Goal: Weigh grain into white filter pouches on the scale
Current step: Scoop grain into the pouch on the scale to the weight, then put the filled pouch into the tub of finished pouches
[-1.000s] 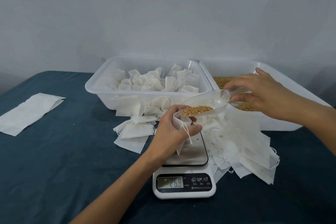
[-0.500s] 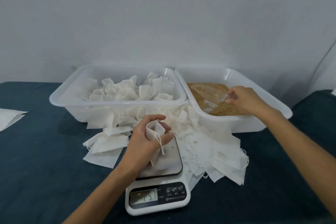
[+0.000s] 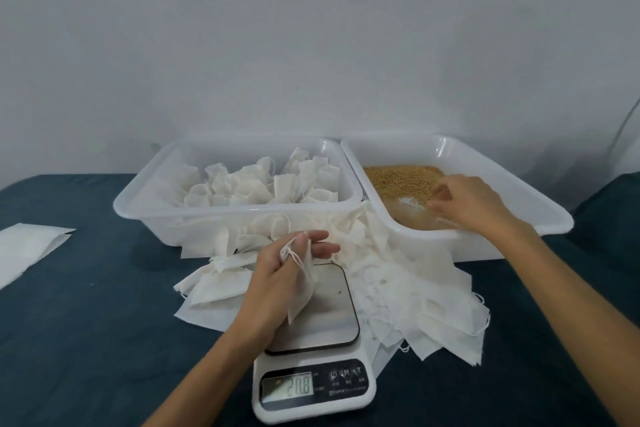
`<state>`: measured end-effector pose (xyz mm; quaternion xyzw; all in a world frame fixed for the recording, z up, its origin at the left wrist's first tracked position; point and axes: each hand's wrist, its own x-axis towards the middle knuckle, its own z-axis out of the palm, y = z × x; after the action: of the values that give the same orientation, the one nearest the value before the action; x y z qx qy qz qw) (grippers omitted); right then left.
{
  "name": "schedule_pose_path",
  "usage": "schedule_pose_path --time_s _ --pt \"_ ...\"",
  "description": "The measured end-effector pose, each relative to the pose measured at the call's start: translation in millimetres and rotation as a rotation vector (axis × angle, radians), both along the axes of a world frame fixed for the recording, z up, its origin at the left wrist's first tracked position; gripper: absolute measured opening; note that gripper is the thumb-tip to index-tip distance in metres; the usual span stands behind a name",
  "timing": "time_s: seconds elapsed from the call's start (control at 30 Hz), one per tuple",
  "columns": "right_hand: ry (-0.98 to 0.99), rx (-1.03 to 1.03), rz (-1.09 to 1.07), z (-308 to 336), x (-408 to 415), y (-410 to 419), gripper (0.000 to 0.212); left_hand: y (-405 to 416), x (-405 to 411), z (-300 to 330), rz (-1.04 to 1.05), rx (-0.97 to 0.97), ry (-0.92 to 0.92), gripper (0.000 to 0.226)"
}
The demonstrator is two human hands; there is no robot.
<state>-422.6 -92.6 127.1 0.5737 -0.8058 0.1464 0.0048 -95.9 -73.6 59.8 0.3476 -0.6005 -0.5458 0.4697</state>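
Plain grey-white wall rises behind a table covered in dark teal cloth (image 3: 86, 322) with a soft, matte nap. Two translucent white plastic tubs with rounded rims sit side by side at the back. In the left tub (image 3: 145, 208), filled pouches (image 3: 256, 187) stand packed together, their tops crumpled. In the right tub (image 3: 519, 198) lies a bed of tan, granular grain (image 3: 398, 180). A loose heap of flat, papery empty pouches (image 3: 415, 298) spills between the tubs and around the scale (image 3: 315, 385), a white plastic body with a smooth brushed-metal platform (image 3: 329, 312) and a lit display whose digits are blurred.

The left hand (image 3: 277, 277) pinches the gathered mouth of a white filter pouch (image 3: 303, 288) between thumb and fingers; the thin fibrous pouch with its drawstring hangs down over the platform. The right hand (image 3: 474, 204) reaches into the grain tub over a clear plastic scoop (image 3: 412, 211), fingers loosely curved; whether it grips the scoop I cannot tell. A separate flat white sheet (image 3: 27, 250) lies at the far left.
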Motion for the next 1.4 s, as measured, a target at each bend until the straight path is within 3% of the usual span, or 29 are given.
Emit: schedule_pose_path --time_s 0.1,0.23,0.4,0.6,0.73,0.83,0.97,1.1,1.2,1.27,1.33,1.4 --pt "-0.227 -0.392 0.198 0.7 41.6 17.4 0.017 -6.3 -1.2 6.2 0.011 0.015 0.086 0.036" --pt "-0.451 -0.577 0.473 -17.8 106.7 37.2 0.008 -20.7 -0.1 21.7 0.033 -0.009 0.118 0.039" --pt "-0.637 -0.557 0.578 -47.6 142.7 39.6 0.011 -65.7 20.8 48.4 0.212 0.026 0.148 0.049" --pt "-0.651 -0.538 0.644 -58.6 144.2 39.4 0.012 -151.0 81.7 80.3 0.517 0.057 0.196 0.050" --pt "-0.655 -0.543 0.643 -60.2 144.0 38.2 0.013 -200.7 106.8 78.7 0.698 0.298 0.140 0.044" --pt "-0.663 -0.542 0.643 -61.3 143.8 37.9 0.015 -212.5 124.4 63.7 0.722 0.407 0.086 0.038" --pt "-0.660 -0.538 0.648 -61.4 146.4 37.5 0.022 -211.2 131.8 57.6 0.682 0.338 0.020 0.025" --pt "-0.666 -0.534 0.642 -61.8 146.0 38.1 0.020 -200.4 130.0 60.3 0.710 0.204 -0.269 0.026" --pt "-0.665 -0.545 0.643 -61.9 145.4 37.7 0.019 -178.0 135.2 70.8 0.870 -0.036 -0.438 0.024" --pt "-0.661 -0.548 0.646 -62.0 145.3 37.6 0.017 -149.7 135.8 75.1 0.948 -0.285 -0.421 0.016" --pt "-0.656 -0.543 0.656 -62.2 145.9 38.8 0.015 -113.2 135.8 65.1 0.900 -0.485 -0.407 0.007" --pt "-0.652 -0.529 0.666 -62.7 147.4 39.6 0.015 -76.2 135.7 40.1 0.712 -0.567 -0.523 0.015"
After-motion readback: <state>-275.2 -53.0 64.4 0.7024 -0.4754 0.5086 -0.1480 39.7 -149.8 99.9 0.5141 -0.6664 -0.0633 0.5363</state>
